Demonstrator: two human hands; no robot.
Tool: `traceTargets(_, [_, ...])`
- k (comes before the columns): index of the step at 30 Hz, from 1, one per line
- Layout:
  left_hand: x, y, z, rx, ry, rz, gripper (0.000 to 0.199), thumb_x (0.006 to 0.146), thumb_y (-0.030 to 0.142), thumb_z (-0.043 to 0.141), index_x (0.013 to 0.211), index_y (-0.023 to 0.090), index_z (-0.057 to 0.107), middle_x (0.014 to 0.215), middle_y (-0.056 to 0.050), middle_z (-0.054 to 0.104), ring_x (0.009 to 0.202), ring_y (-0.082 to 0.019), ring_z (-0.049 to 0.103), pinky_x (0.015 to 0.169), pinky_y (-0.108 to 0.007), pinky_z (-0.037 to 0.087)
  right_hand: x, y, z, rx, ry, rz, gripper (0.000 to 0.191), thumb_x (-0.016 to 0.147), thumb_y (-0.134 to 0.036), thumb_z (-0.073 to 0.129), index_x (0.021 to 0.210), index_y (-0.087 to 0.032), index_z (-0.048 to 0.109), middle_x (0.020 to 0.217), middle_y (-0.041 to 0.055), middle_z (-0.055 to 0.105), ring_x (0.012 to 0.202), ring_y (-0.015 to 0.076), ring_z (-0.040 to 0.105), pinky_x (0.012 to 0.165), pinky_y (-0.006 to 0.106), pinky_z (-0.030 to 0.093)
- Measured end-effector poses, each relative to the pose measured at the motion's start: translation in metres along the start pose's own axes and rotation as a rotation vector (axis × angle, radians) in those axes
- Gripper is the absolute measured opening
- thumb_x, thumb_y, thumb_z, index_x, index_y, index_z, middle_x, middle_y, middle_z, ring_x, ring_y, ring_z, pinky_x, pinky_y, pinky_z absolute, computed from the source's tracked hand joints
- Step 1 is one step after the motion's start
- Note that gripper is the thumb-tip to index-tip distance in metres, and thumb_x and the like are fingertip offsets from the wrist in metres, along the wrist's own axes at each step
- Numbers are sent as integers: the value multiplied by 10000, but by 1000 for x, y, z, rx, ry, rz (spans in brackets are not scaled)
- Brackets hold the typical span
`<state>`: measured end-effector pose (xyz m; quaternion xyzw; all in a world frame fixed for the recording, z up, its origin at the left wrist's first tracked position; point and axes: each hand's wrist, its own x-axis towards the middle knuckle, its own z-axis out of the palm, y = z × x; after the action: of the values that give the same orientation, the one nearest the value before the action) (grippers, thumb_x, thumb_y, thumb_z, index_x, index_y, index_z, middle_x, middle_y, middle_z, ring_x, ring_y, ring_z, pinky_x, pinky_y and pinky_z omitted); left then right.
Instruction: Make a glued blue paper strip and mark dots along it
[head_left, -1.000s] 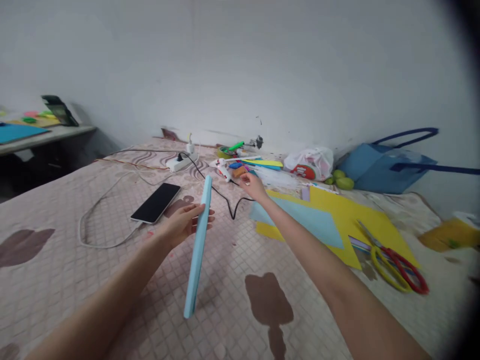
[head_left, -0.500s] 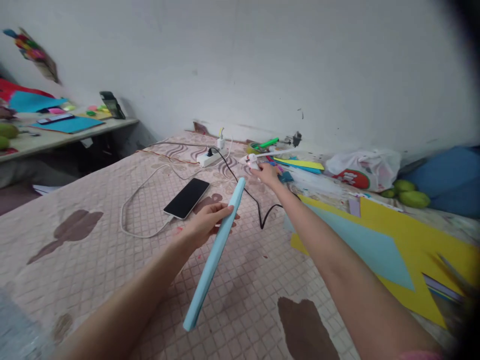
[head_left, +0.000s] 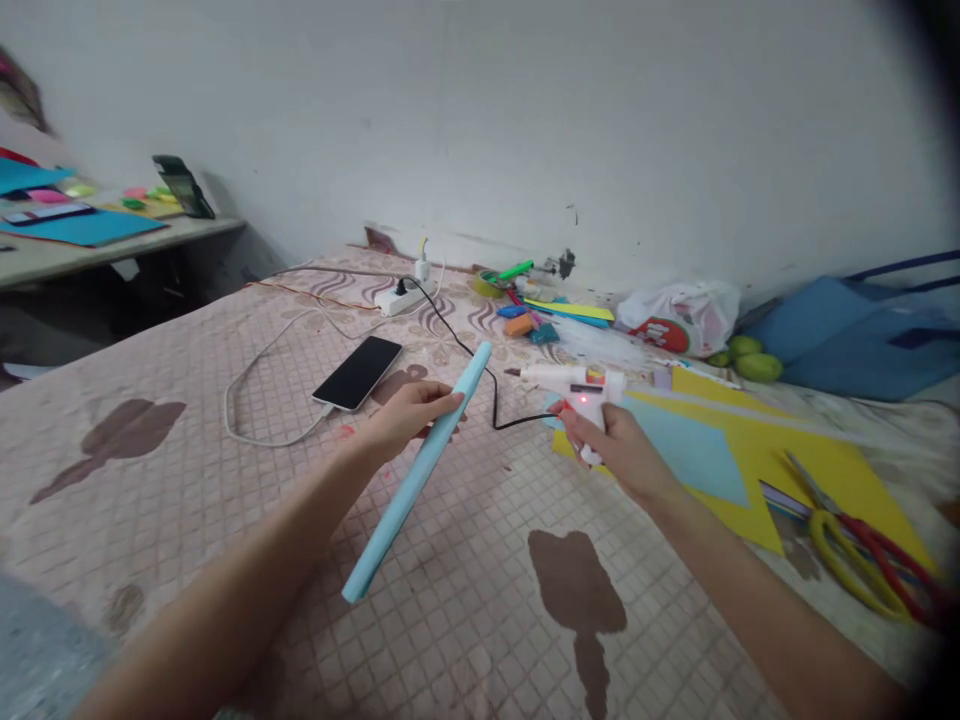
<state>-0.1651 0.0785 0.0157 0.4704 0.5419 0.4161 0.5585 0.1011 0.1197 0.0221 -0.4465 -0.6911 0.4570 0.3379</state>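
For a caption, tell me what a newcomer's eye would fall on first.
Probably the white glue gun, its small red light glowing, in the right hand. Next, the pale blue paper tube slanting across the middle in the left hand, then the scissors with red and yellow handles, over at the right.

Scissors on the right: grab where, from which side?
I'd grip the scissors by the red and yellow handles, coming from the person's near side: the loops face that way, while the blades point away over the yellow sheet.
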Motion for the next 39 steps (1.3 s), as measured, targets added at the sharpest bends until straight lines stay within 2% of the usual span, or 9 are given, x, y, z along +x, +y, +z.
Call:
traceTargets(3, [-2, 1, 4, 73, -6, 31, 292, 758, 416, 610, 832, 133, 599, 739, -50, 642, 578, -104, 567, 502, -203, 395, -18, 6, 8, -148, -13, 1, 316, 764, -502, 571, 776, -190, 619, 518, -19, 472, 448, 123, 427, 400, 251, 351])
traceTargets(6, [-3, 0, 5, 125, -12, 54, 286, 767, 412, 597, 820, 131, 601, 722, -48, 634, 552, -91, 538, 465, -190, 346, -23, 6, 15, -287, 11, -99, 280, 766, -480, 570, 686, -214, 602, 531, -4, 504, 517, 157, 476, 483, 275, 381])
traceTargets(10, [-2, -2, 5, 147, -17, 74, 279, 769, 410, 593, 809, 134, 597, 710, -45, 627, 541, -93, 534, 454, -192, 325, -23, 3, 19, -388, 85, -226, 273, 765, -461, 578, 916, -241, 635, 713, 29, 622, 722, 233, 571, 626, 320, 431])
traceTargets(12, [-1, -4, 6, 148, -33, 90, 285, 770, 416, 590, 817, 135, 599, 716, -47, 631, 543, -97, 538, 456, -194, 327, -23, 2, 20, -424, 84, -241, 273, 782, -454, 558, 935, -241, 633, 721, 31, 630, 773, 251, 583, 659, 329, 436])
traceTargets(16, [-1, -6, 6, 158, -59, 102, 290, 777, 425, 583, 843, 144, 608, 744, -55, 645, 564, -104, 551, 471, -198, 347, -23, 0, 22, -447, 69, -257, 230, 795, -447, 537, 817, -244, 643, 659, 27, 617, 759, 256, 590, 655, 328, 438])
traceTargets(20, [-1, -8, 5, 183, -65, 106, 279, 781, 425, 574, 839, 155, 612, 748, -52, 642, 547, -97, 539, 458, -201, 333, -22, -1, 24, -426, 52, -272, 238, 803, -425, 535, 908, -242, 645, 824, 37, 661, 794, 255, 590, 686, 332, 437])
traceTargets(29, [-2, -7, 6, 206, -63, 116, 268, 783, 415, 573, 828, 153, 609, 728, -51, 636, 540, -94, 525, 449, -200, 317, -19, 3, 24, -409, 64, -275, 239, 802, -422, 545, 926, -243, 641, 802, 32, 661, 798, 258, 595, 688, 327, 437])
traceTargets(34, [-1, -7, 6, 209, -70, 120, 279, 779, 424, 577, 816, 149, 605, 704, -41, 619, 511, -80, 493, 432, -191, 300, -20, 4, 23, -434, 64, -310, 299, 813, -411, 541, 1044, -240, 622, 973, 51, 667, 882, 274, 596, 781, 360, 436])
traceTargets(39, [-3, -6, 7, 202, -88, 110, 282, 775, 418, 582, 824, 141, 604, 684, -27, 603, 494, -71, 468, 427, -183, 300, -20, 6, 22, -484, 58, -323, 371, 830, -426, 509, 1111, -198, 595, 1004, 72, 667, 922, 284, 603, 805, 379, 448])
